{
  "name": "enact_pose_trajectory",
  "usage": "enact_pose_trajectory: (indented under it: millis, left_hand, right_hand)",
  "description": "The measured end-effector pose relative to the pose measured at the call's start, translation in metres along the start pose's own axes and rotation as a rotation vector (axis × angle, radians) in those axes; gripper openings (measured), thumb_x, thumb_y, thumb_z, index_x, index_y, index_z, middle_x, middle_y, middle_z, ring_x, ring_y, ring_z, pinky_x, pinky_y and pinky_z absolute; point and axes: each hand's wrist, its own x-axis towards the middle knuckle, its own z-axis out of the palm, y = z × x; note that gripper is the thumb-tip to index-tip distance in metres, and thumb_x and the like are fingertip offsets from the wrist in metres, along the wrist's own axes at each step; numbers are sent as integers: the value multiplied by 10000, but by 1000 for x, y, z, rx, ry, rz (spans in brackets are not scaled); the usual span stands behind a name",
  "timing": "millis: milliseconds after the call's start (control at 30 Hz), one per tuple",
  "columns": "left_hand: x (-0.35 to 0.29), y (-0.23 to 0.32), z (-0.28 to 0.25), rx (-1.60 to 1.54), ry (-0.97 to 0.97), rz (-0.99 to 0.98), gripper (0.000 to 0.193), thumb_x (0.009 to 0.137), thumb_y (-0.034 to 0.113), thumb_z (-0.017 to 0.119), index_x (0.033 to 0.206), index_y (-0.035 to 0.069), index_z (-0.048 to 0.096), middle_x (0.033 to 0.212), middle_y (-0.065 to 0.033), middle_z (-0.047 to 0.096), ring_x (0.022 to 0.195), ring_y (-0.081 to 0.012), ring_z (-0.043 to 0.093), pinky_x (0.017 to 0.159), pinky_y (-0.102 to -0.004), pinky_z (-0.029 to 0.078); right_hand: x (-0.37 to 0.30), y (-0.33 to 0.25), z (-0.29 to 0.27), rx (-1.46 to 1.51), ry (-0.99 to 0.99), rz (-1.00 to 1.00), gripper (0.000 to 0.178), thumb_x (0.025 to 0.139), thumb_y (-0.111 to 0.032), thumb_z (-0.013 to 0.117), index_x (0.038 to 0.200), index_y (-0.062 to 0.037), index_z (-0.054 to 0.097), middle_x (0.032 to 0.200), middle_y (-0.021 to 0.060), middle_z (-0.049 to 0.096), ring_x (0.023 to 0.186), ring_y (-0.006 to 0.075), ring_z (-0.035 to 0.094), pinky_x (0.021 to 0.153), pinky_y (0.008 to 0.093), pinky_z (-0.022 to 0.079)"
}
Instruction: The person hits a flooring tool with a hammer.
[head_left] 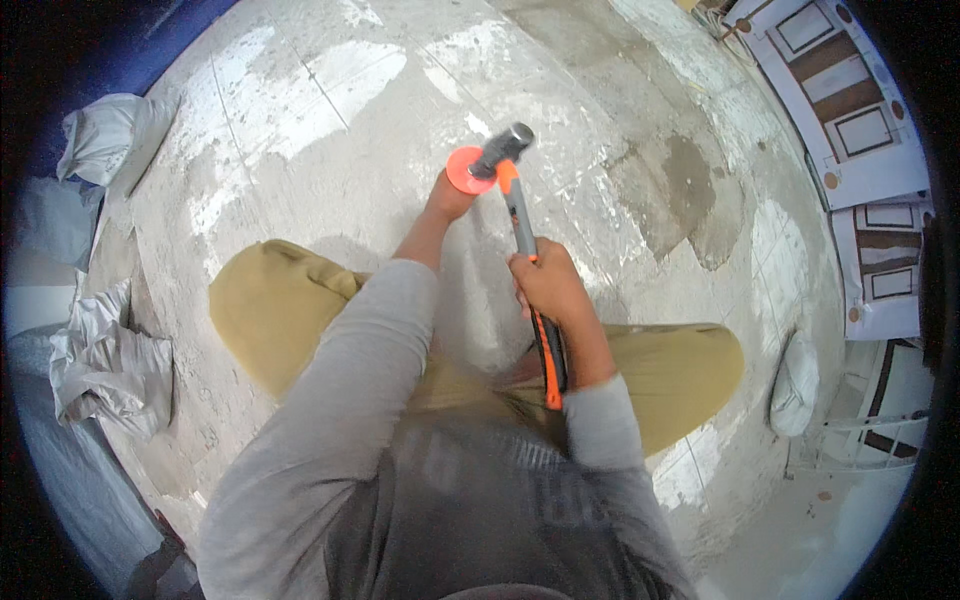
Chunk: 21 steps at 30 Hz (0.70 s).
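My left hand is closed around a chisel with a round orange hand guard; the guard hides its top, and its blade does not show. My right hand grips a club hammer by its grey, black and orange handle. The dark metal hammer head overlaps the guard in this view, at or just over the chisel's top; I cannot tell whether they touch. Below both hands lies a rough, pale floor, between my bent legs in tan trousers.
White sacks lie along the left side, beside grey sheeting. A blue surface borders the far left. Large printed white panels stand at the right, with another white sack nearer. A damp brown patch marks the floor.
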Motion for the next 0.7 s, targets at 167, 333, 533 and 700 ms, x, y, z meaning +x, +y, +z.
enact_pose_trajectory:
  millis: [167,333,533,700]
  left_hand:
    - [-13,15,3,69,51,-200,393,814,229,739,1148,69,609,1100,-62,646,1034,-175,593,883,-335,474]
    - [-9,5,3,142,9,-149,431,813,222,749,1183,62,597,1155,-73,631,1077,-182,580,909,-339,466]
    - [-10,4,1,194,-22,-189,444,805,207,756,1190,59,591,1188,-83,625,1118,-204,579,940,-349,455]
    - [-9,-1,6,161,-49,-208,463,804,227,752,1201,52,588,1205,-90,625,1128,-213,580,947,-358,455]
  right_hand:
    - [-14,-3,-28,295,-12,189,215,872,-156,593,856,49,532,642,82,558,397,137,504,358,302,423]
    - [-36,-63,-74,457,119,36,231,880,-199,622,842,15,544,555,26,515,384,105,479,356,271,395]
    - [-35,-145,-117,476,448,-429,213,876,-198,657,811,-20,560,538,17,543,408,89,507,383,257,387]
    - [-9,-50,-34,140,431,-319,166,888,-185,613,910,-25,574,650,75,592,527,138,578,489,327,473]
